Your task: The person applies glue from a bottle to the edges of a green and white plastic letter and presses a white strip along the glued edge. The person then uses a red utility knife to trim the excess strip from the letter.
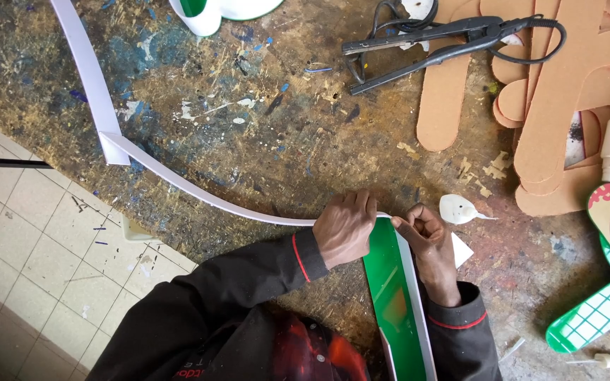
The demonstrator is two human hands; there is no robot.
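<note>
White plastic strip [199,190] was pinched by both hands at the top edge of a green panel [390,282]. The left hand [344,229] lay knuckles-up, wrist bent, its fingers curled down over the strip where that met the panel's upper corner, pressing it against the edge. The right hand [428,243] stood just beside it, fingers folded inward, with thumb and forefinger closed on the strip where it turned down the panel's right side. Both forearms, in dark sleeves with a red stripe at the cuff, rose from the bottom of the frame and converged on the panel.

From the left hand the strip ran leftward in a shallow curve across the paint-spattered workbench [262,120], then folded sharply and continued toward the upper left corner. The green panel extended from the hands to the lower edge of the view. A small white glue nozzle [460,209] lay near the right hand. Farther off rested a black tong-like tool with cord [453,39], a stack of brown cardboard cut-outs [566,92], and a green gridded piece [601,310] at lower right.
</note>
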